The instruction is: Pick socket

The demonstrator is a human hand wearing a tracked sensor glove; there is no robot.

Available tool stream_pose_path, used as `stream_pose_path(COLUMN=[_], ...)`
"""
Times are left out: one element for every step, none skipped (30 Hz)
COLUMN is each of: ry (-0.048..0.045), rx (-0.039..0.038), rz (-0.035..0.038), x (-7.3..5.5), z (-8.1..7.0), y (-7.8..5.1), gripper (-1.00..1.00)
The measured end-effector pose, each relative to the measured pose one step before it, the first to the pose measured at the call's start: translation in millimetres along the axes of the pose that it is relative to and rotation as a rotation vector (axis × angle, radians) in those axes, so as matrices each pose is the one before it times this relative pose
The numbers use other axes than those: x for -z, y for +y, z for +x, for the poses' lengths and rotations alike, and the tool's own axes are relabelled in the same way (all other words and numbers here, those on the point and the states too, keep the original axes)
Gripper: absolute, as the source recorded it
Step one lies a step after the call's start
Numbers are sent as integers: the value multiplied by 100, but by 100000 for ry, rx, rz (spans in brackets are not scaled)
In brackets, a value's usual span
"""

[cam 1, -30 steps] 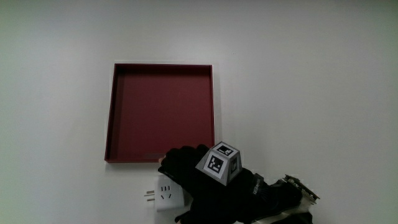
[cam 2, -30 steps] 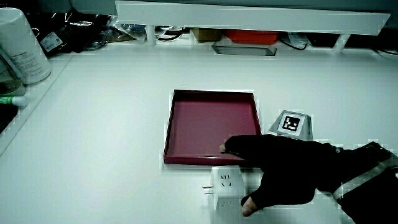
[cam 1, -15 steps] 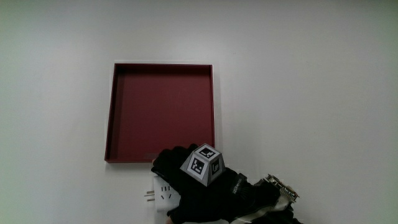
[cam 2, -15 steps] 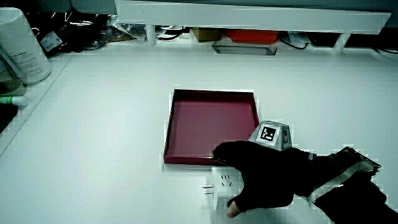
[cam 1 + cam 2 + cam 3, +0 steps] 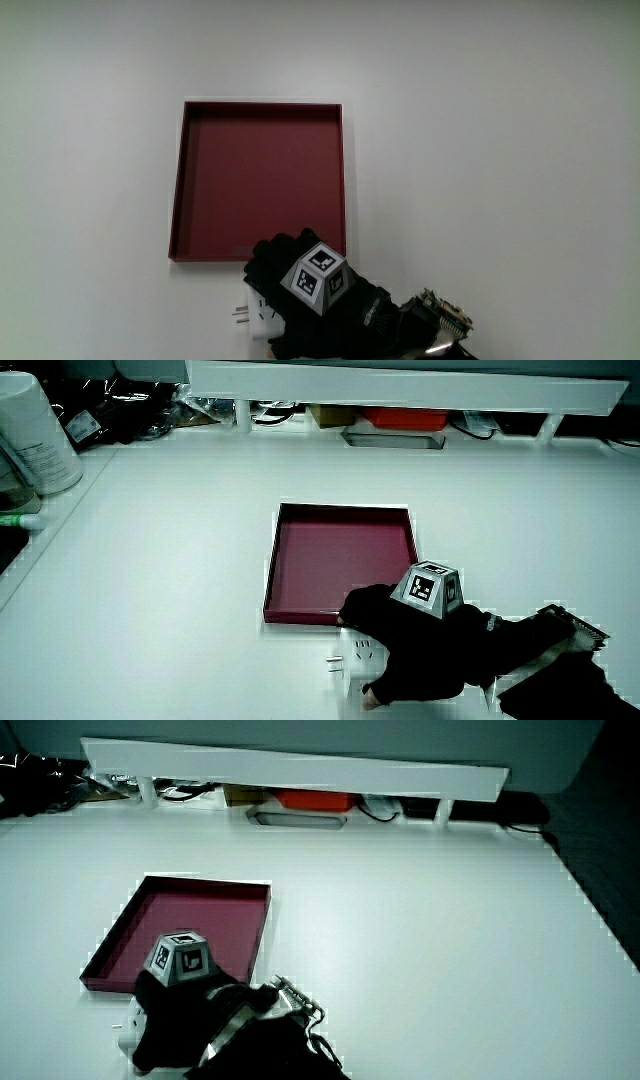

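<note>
Main view shows the hand (image 5: 315,300) in its black glove lying over the white socket (image 5: 258,314), close to the person's edge of the worktop (image 5: 500,150). A small patterned cube (image 5: 318,279) sits on the back of the hand. The socket rests on the worktop with its little metal prongs (image 5: 240,315) sticking out sideways. The grip is wrapped around the socket: in a side view the fingers (image 5: 362,606) curl over its farther edge and the thumb (image 5: 375,692) presses on its nearer edge. Only part of the white socket (image 5: 355,660) peeks out from under the glove. I cannot tell if it is lifted off the worktop.

Just past the socket, farther from the person, lies a dark red square tray (image 5: 185,180). It has low walls and a flat floor, and nothing is in it. The fingertips reach the tray's nearest wall. In both side views the tray (image 5: 120,930) lies flat, and a low white partition (image 5: 300,770) runs along the worktop's farthest edge.
</note>
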Motion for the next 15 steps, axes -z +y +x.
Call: stream_pose_path(ry=[-4564, -1683, -1037, -548, -1550, -768, 61, -240, -1551, 537, -832, -1134, -35, 1473, -1451], rx=[1709, 369, -209, 183, 316, 538, 382, -329, 394, 209, 641, -711, -346, -315, -189], rz=[1077, -537, 906, -878, 547, 1054, -1325, 375, 171, 176, 887, 1631, -777, 989, 83], x=[80, 283, -230, 371, 41, -344, 131, -1, -9, -85, 210, -202, 356, 78, 127], z=[-205, -6, -313, 170, -49, -236, 33, -82, -92, -131, 22, -206, 138, 90, 89], y=[-36, 119, -82, 208, 35, -116, 94, 26, 22, -31, 44, -128, 115, -1, 48], gripper=[43, 48, 52, 57, 61, 65, 70, 74, 78, 83, 87, 91, 96, 100, 100])
